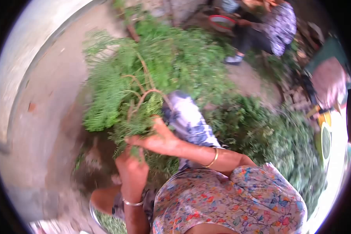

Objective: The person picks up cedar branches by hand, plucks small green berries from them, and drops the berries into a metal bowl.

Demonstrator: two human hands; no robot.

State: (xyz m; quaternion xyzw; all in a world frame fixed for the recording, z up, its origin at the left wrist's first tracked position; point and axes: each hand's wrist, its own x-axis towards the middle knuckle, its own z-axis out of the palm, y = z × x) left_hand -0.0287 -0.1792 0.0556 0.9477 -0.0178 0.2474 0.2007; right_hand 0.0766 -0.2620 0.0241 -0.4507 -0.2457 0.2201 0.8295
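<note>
My right hand (pixel 162 140), with a gold bangle at the wrist, is closed around the lower part of a feathery green branch (pixel 146 93). The branch's brown forked stem rises away from me, and its fine leaves spread to the upper left. Just below, my left hand (pixel 132 169), wearing a silver bangle, is closed near the fingertips of the right hand. Small green leaves (pixel 135 151) show at its fingers, though blur hides exactly how they are gripped. Beyond the hands lies a large heap of leafy branches (pixel 191 54).
A basin (pixel 94 216) of green leaves sits at the lower left. More cut greenery (pixel 269 136) covers the ground to the right. A seated person (pixel 277 27) is at the upper right beside a red-rimmed basin (pixel 222 23). A pale wall (pixel 31 46) curves along the left.
</note>
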